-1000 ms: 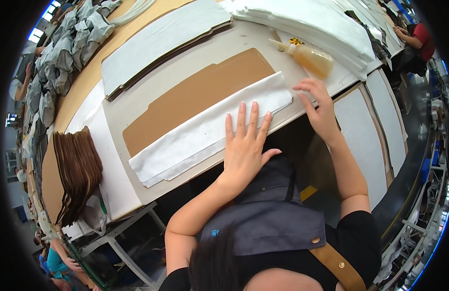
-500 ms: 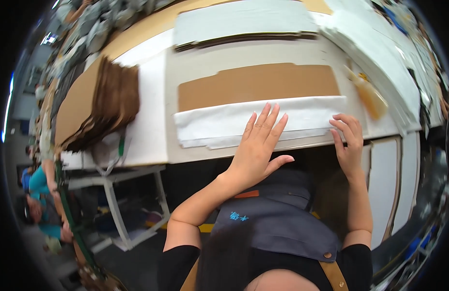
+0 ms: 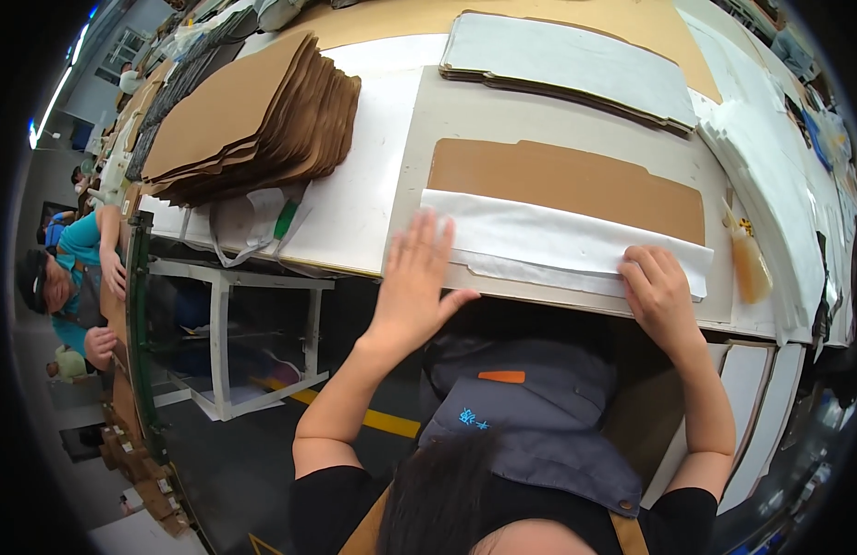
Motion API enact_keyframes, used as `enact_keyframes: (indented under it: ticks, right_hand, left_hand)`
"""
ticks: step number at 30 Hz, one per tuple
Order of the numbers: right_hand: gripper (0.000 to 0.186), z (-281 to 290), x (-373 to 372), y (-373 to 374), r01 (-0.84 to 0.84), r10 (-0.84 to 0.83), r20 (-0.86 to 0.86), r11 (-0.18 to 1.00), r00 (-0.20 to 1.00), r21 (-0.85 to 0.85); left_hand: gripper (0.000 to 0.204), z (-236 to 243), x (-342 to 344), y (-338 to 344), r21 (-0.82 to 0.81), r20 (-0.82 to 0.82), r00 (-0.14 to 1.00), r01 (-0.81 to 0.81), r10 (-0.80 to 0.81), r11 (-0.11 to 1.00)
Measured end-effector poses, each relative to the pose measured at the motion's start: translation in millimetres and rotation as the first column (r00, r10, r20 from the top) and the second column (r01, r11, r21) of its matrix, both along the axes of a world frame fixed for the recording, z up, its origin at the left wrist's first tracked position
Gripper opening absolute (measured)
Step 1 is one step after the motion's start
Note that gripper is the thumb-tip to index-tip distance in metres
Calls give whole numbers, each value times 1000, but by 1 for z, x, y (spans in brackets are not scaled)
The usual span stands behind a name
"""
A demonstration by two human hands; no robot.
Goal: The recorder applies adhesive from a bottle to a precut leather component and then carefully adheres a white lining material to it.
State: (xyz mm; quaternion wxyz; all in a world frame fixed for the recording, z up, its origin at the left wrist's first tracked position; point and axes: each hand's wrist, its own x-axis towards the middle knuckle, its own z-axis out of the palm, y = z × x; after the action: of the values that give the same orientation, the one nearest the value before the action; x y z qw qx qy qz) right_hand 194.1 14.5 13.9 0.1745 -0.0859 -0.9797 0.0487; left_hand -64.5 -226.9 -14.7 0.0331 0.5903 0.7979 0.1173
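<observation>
A brown cardboard piece (image 3: 567, 173) lies on a grey board (image 3: 419, 139), with a folded white fabric strip (image 3: 558, 231) over its near edge. My left hand (image 3: 410, 277) is open, fingers extended and close together at the strip's left end. My right hand (image 3: 659, 296) is bent at the strip's right part, its fingertips pinched on the near edge. Right of these lies a squeeze bottle of amber liquid (image 3: 750, 268) with a nozzle.
A stack of brown pieces (image 3: 243, 120) is at left, a stack of white-topped boards (image 3: 567, 65) behind, and long white sheets (image 3: 770, 222) at right. A white metal frame (image 3: 220, 342) stands below. A co-worker in turquoise (image 3: 72, 287) is at far left.
The view has turned leftward. My left hand has moved to the strip's left end. My right hand has come down onto the strip, its fingers curling at the edge.
</observation>
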Motion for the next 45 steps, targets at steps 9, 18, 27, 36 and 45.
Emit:
enact_keyframes:
  ticks: [9, 18, 27, 36, 45]
  right_hand:
    - [17, 24, -16, 24, 96, -106, -162, 993, 981, -66]
    - [11, 24, -6, 70, 232, -253, -20, 912, 967, -338]
    - [10, 3, -23, 98, 300, -322, -122, 939, 939, -167]
    - [12, -14, -34, 109, 285, -295, -141, 955, 945, -87]
    - [11, -16, -38, 108, 299, -305, -112, 952, 946, -69]
  left_hand:
    - [77, 30, -28, 38, 205, -15, 998, 59, -57, 977]
    - [13, 33, -72, 93, 332, -43, 997, 79, -69, 940]
    - [14, 18, -98, 117, 256, -21, 1000, 23, -18, 966]
    - [15, 7, -98, 125, 279, -22, 999, -31, 39, 960]
    - [16, 2, -99, 127, 258, -1, 996, -83, 86, 963]
